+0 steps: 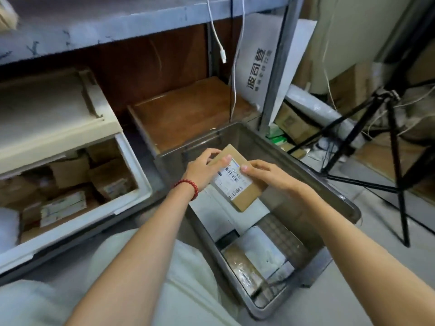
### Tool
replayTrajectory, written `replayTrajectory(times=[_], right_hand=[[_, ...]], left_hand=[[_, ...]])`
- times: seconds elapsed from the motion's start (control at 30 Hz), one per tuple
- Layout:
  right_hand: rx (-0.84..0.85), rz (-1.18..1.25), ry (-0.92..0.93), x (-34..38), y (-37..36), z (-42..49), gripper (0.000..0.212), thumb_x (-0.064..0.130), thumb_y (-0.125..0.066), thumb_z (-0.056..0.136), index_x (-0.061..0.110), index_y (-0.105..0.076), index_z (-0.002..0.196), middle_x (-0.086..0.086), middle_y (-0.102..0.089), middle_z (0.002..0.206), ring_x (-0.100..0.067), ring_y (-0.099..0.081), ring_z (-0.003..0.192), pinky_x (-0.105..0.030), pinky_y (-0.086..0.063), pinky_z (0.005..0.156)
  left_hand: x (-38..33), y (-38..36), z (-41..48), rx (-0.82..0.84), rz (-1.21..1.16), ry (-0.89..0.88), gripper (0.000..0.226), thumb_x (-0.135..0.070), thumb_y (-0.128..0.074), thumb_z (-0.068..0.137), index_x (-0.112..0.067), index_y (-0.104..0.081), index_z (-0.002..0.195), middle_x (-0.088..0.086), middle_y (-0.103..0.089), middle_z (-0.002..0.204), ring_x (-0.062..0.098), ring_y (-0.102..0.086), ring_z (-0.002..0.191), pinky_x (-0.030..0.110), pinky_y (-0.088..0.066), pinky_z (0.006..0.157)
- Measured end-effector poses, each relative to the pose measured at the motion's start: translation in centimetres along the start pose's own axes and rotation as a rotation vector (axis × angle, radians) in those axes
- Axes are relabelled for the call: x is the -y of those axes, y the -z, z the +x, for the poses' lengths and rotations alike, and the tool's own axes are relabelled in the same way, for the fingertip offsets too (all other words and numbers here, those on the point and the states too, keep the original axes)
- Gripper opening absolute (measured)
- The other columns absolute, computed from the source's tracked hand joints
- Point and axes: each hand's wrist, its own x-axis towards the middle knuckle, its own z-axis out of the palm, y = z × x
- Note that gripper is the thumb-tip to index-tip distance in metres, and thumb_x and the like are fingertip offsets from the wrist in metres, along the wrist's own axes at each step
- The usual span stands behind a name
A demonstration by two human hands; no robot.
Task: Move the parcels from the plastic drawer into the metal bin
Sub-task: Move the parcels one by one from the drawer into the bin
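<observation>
Both hands, left hand (202, 169) and right hand (263, 172), hold a flat cardboard parcel (237, 178) above the metal bin (339, 203), near its far end. More parcels wait in the plastic drawer (138, 180) (left of the bin). Next move, likely: lower and release it inside.

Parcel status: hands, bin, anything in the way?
Left hand and right hand both grip the labelled parcel above the metal bin. More parcels wait in the plastic drawer. Nothing blocks the drop.
</observation>
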Motion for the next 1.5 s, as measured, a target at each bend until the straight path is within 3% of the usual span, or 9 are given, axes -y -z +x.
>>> replayTrajectory(times=[0.1,0.23,0.33,0.43,0.63,0.83,1.3,1.4,1.5], right_hand=[[0.011,-0.017,-0.077,-3.5,0.8,0.3,0.051,0.058,-0.06,0.083,0.034,-0.05,0.127,0.005,-0.06,0.122,-0.007,-0.06,0.106,-0.019,-0.045,0.083],[0.081,-0.035,-0.197,-7.8,0.4,0.9,0.07,0.059,-0.065,0.08,0.036,-0.032,0.138,-0.001,-0.061,0.118,-0.014,-0.064,0.101,-0.027,-0.052,0.083],[0.139,-0.131,-0.302,-10.9,-0.6,2.2,0.097,0.071,-0.069,0.067,0.036,-0.025,0.145,-0.008,-0.056,0.131,-0.024,-0.06,0.113,-0.044,-0.047,0.1],[0.23,-0.255,-0.391,-13.3,-1.6,3.5,0.088,0.059,-0.065,0.081,0.032,-0.018,0.15,-0.011,-0.046,0.141,-0.029,-0.05,0.124,-0.044,-0.037,0.109],[0.318,-0.374,-0.511,-17.2,-4.1,5.8,0.088,0.057,-0.065,0.082,0.027,-0.02,0.151,-0.01,-0.041,0.147,-0.031,-0.045,0.13,-0.045,-0.037,0.109],[0.354,-0.387,-0.623,-20.8,-5.5,6.9,0.09,0.06,-0.066,0.079,0.027,-0.02,0.149,-0.01,-0.043,0.146,-0.031,-0.047,0.129,-0.05,-0.035,0.11],[0.331,-0.573,-0.703,-23.3,-6.9,4.9,0.048,0.035,-0.054,0.096,0.021,-0.036,0.139,-0.006,-0.054,0.135,-0.025,-0.054,0.116,-0.041,-0.043,0.101],[0.395,-0.639,-0.725,-23.3,-7.1,4.2,0.054,0.032,-0.057,0.094,0.02,-0.034,0.141,-0.007,-0.052,0.138,-0.026,-0.052,0.121,-0.043,-0.041,0.103],[0.325,-0.637,-0.654,-21.5,-7.1,4.1,0.059,0.035,-0.059,0.093,0.022,-0.031,0.143,-0.008,-0.054,0.135,-0.027,-0.053,0.121,-0.043,-0.041,0.103]], left_hand=[[0.3,-3.3,1.3,0.091,0.017,0.009,0.029,-0.06,-0.052,0.087,-0.042,-0.057,0.11,-0.011,-0.065,0.106,0.011,-0.06,0.101,0.026,-0.043,0.083],[2.1,-6.8,2.2,0.183,0.09,0.033,0.025,-0.048,-0.052,0.092,-0.038,-0.058,0.114,-0.011,-0.063,0.109,0.007,-0.057,0.096,0.017,-0.041,0.073],[4.1,-8.5,2.5,0.115,0.372,0.036,0.034,-0.051,-0.053,0.089,-0.037,-0.055,0.12,-0.012,-0.063,0.116,0.013,-0.057,0.106,0.032,-0.046,0.089],[5.6,-8.7,2.8,0.007,0.704,-0.047,0.04,-0.053,-0.051,0.089,-0.034,-0.052,0.124,-0.011,-0.064,0.119,0.019,-0.054,0.115,0.037,-0.04,0.092],[8.4,-7.7,4.0,0.035,0.919,-0.089,0.043,-0.052,-0.044,0.092,-0.03,-0.05,0.128,-0.005,-0.065,0.117,0.021,-0.056,0.112,0.038,-0.041,0.088],[8.3,-7.0,5.1,-0.017,0.927,-0.151,0.042,-0.051,-0.043,0.092,-0.029,-0.051,0.127,-0.009,-0.065,0.114,0.019,-0.059,0.108,0.035,-0.037,0.084],[8.2,-4.8,4.9,-0.139,0.888,-0.106,0.039,-0.053,-0.041,0.093,-0.03,-0.056,0.12,-0.011,-0.065,0.112,0.017,-0.056,0.108,0.037,-0.034,0.093],[8.0,-3.7,3.9,-0.173,0.9,-0.09,0.037,-0.052,-0.042,0.093,-0.03,-0.056,0.118,-0.01,-0.065,0.112,0.018,-0.055,0.109,0.037,-0.032,0.093],[7.7,-2.3,2.7,-0.202,0.896,-0.07,0.036,-0.051,-0.043,0.093,-0.029,-0.057,0.117,-0.008,-0.065,0.111,0.019,-0.054,0.11,0.038,-0.032,0.094]])
